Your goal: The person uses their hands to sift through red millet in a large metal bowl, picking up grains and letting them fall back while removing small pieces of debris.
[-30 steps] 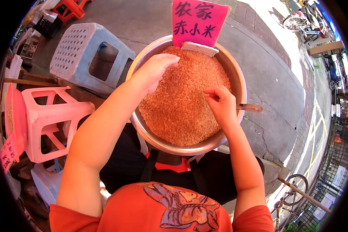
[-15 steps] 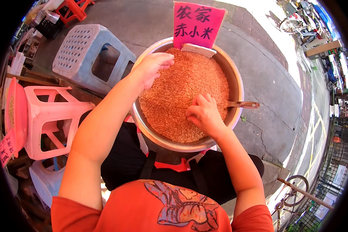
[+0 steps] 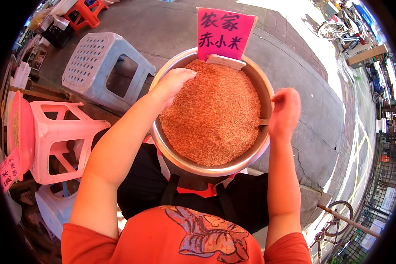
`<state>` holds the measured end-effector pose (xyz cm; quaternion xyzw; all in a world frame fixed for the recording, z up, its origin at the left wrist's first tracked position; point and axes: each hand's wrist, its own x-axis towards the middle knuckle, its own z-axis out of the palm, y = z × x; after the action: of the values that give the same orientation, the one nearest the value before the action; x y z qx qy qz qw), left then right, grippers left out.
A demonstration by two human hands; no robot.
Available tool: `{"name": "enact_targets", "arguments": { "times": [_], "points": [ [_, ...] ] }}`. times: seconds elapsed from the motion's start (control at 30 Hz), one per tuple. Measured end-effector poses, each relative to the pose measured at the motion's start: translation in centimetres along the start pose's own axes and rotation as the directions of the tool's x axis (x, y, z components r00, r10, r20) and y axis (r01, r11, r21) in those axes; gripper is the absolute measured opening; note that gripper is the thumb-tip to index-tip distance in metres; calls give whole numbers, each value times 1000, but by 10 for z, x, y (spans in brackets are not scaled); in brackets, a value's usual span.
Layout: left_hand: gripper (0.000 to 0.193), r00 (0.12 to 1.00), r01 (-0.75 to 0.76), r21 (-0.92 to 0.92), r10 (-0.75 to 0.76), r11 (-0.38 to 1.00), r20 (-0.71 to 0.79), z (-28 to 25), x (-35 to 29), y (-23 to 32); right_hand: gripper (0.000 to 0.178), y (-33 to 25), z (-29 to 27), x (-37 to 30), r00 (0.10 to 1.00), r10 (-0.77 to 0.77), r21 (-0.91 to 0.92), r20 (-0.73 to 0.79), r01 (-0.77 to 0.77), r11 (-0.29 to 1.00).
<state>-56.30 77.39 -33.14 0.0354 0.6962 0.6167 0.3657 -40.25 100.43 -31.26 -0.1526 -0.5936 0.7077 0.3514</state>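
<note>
Reddish-brown grain (image 3: pixel 211 116) is heaped in a round silvery metal bowl (image 3: pixel 211 170), work seemingly unfinished. The left hand (image 3: pixel 171 84) is bent over the far-left rim, the right hand (image 3: pixel 285 111) curled at the right; closure and contents cannot be told.

Outdoors, streetside. Grey pavement (image 3: pixel 325 123), cracked, in shade. Hard sun beyond, on the road (image 3: pixel 361 105); yellow lines there. Left: blue-grey stool (image 3: pixel 92 61), pink stool (image 3: pixel 40 145); red stool (image 3: pixel 89 18) farther off. Lower right: bicycle (image 3: pixel 320 236), mesh fence (image 3: pixel 378 185).
</note>
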Motion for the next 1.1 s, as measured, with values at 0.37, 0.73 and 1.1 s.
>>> {"name": "enact_targets", "arguments": {
  "times": [0.37,0.73,1.1],
  "points": [
    [84,973,97,510,-189,855,132,-8,22,-36,40,16,8,-31,788,468,-868,400,162,469],
    [30,981,-46,-56,55,997,185,11,7,-48,31,2,20,-25,849,364,-765,383,70,640],
    [39,949,110,-240,-31,964,312,14,1,-2,41,12,45,-97,405,625,-738,668,469,485]
  ]
}}
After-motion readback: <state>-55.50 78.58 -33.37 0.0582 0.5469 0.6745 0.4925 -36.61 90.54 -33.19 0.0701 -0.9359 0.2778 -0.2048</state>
